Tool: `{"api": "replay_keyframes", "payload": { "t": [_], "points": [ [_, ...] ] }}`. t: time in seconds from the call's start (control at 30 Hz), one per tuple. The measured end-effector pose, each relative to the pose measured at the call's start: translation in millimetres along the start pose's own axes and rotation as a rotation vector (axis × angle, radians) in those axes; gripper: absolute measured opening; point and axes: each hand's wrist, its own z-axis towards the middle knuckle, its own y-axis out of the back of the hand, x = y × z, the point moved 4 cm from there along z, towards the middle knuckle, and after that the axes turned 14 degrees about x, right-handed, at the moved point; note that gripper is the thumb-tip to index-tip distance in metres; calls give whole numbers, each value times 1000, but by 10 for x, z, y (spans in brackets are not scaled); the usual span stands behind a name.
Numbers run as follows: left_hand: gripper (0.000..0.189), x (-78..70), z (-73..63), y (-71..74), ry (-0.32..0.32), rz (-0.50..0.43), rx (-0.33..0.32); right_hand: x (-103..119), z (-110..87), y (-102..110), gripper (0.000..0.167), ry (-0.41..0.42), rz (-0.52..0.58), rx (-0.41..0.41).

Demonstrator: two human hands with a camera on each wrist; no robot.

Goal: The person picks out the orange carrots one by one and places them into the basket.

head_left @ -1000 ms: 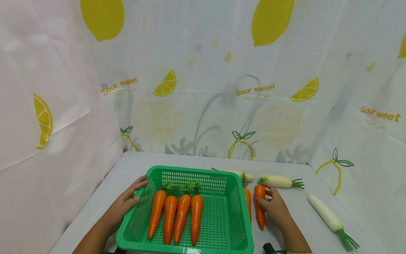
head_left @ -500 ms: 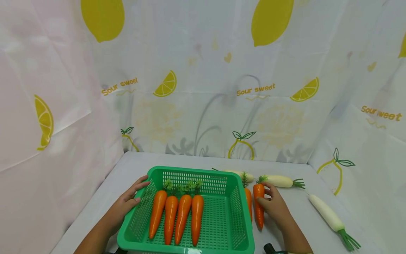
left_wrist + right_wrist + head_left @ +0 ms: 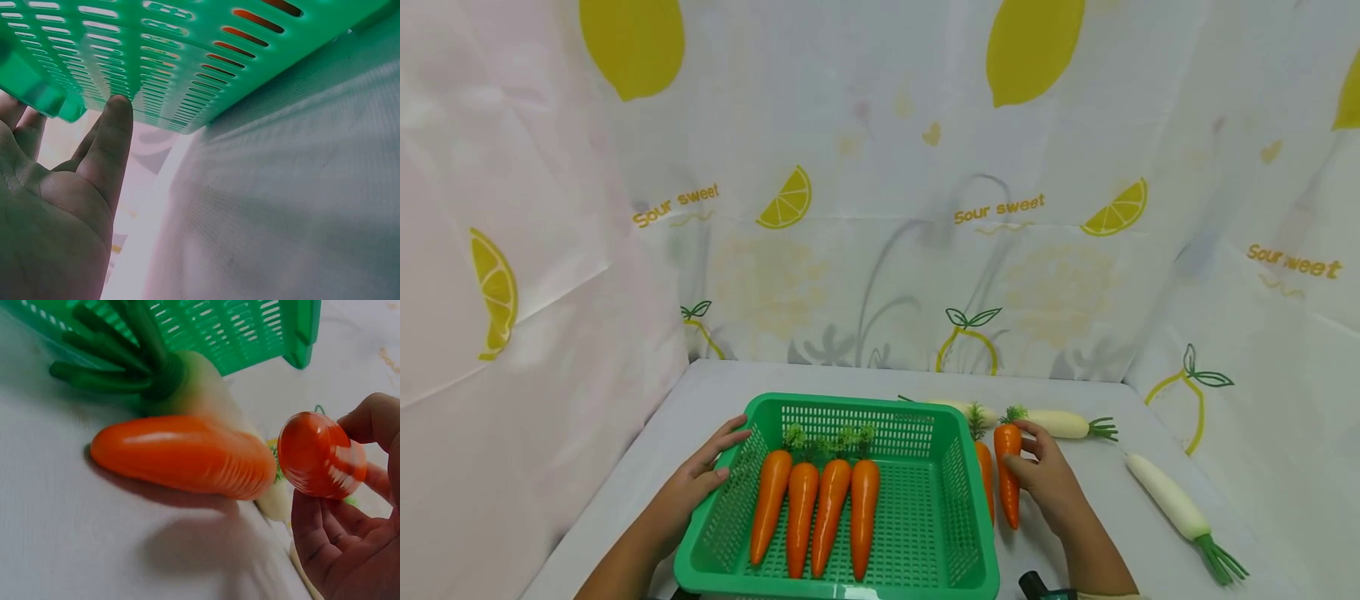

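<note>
My right hand (image 3: 1048, 475) pinches an orange carrot (image 3: 1009, 475) between thumb and fingers, just right of the green basket (image 3: 973, 467). The right wrist view shows this held carrot (image 3: 315, 456) nearly end-on, apart from the table. Another carrot (image 3: 181, 456) lies on the cloth beside the basket, partly hidden by the basket wall in the head view. My left hand (image 3: 696, 479) rests at the basket's left rim with fairly straight fingers. In the left wrist view, a fingertip touches the slotted outer wall (image 3: 162, 62). Several carrots (image 3: 831, 508) lie side by side inside the basket, tops away from me.
White radishes lie about: one radish (image 3: 1060, 425) behind the right hand, one (image 3: 962, 408) partly behind the basket, another (image 3: 1172, 500) at the far right. A radish (image 3: 194, 381) also lies close to the basket. Lemon-print cloth walls (image 3: 880, 275) enclose the table.
The right hand has raised the carrot slightly and shifted it away from me and a little toward the basket. The left hand and basket have stayed in place.
</note>
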Motion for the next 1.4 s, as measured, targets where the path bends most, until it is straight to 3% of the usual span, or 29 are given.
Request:
{"api": "replay_keyframes", "payload": {
  "t": [0.37, 0.63, 1.1, 1.4],
  "points": [
    [49, 2, 16, 11, -19, -27, 19, 211, -51, -50, 67, 48, 33, 26],
    [49, 2, 18, 10, 19, 33, 0, 418, -77, -139, 65, 61, 71, 53],
    [49, 20, 4, 2, -22, -17, 15, 667, -86, -269, 63, 64, 43, 109],
    [48, -30, 2, -6, -37, 0, 19, 843, -75, -339, 66, 75, 49, 140]
  ]
}}
